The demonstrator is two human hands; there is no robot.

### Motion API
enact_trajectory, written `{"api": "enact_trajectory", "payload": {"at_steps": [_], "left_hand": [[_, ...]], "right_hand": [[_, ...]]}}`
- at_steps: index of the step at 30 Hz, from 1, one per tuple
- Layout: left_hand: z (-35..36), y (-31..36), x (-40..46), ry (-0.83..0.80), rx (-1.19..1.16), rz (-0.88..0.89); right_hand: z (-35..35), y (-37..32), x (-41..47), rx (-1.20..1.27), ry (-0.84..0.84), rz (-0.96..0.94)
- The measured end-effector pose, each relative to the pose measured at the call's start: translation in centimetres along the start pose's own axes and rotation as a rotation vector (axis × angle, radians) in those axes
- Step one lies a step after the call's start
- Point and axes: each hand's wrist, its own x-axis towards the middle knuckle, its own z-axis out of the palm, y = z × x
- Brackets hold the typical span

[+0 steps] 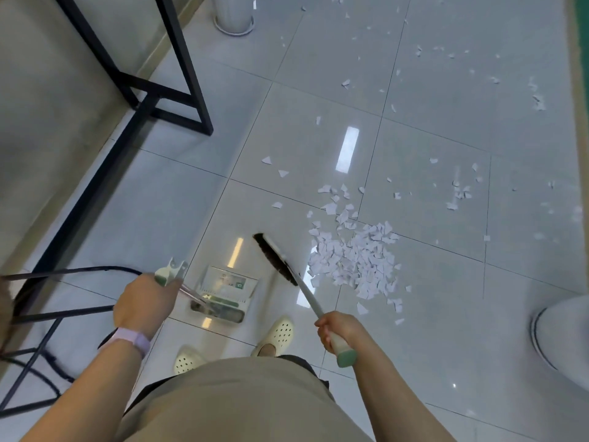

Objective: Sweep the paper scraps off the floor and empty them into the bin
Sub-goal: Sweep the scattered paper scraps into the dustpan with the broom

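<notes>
1. the tiled floor point(178, 199) carries white paper scraps over much of its right and far side; going by that spread, i judge the sweeping well short of done.
2. the bin point(234, 14), a pale cylinder at the top edge, stands well apart from the person and the heap; nothing shows whether any scraps are inside it.
3. the main pile of scraps point(357, 256) is gathered just right of the broom head, so some collecting is done; loose scraps point(459, 193) lie further right and up toward the bin.
4. the dustpan point(223, 295) sits on the floor ahead of the feet, left of the broom; no scraps are plainly visible in it.
5. the broom point(277, 260) is angled down with its bristles beside the pile.
6. the left hand point(145, 306) is curled round the dustpan's handle.
7. the right hand point(339, 331) is wrapped round the broom handle near its green end.
</notes>
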Motion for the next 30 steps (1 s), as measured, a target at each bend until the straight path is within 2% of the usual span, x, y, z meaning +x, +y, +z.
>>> {"api": "enact_trajectory", "payload": {"at_steps": [7, 13, 17, 20, 23, 25, 28, 30], "left_hand": [[0.1, 4.9, -0.9, 0.026, 0.023, 0.072], [1.6, 9.6, -2.0, -0.065, 0.106, 0.225], [2.6, 13.3, -0.6, -0.179, 0.049, 0.257], [3.1, 16.2, 2.1, -0.302, -0.014, 0.304], [3.9, 19.8, 4.8, -0.446, 0.005, 0.375], [4.3, 22.6, 6.5, -0.458, 0.042, 0.463], [3.9, 26.3, 8.6, -0.497, 0.11, 0.569], [3.6, 28.4, 9.8, -0.545, 0.135, 0.608]], "right_hand": [[-1.4, -1.6, 1.4, -0.129, 0.228, -0.303], [-5.1, -3.8, 0.3, 0.162, 0.242, -0.384], [-7.7, -4.3, -0.8, 0.342, 0.318, -0.366], [-8.1, -2.3, -1.4, 0.488, 0.366, -0.305], [-7.6, -0.2, -2.1, 0.635, 0.404, -0.235], [-6.7, 1.0, -2.7, 0.765, 0.412, -0.181], [-3.6, 3.0, -3.5, 1.088, 0.313, -0.051], [-0.9, 3.3, -3.5, 1.214, 0.265, 0.031]]}}
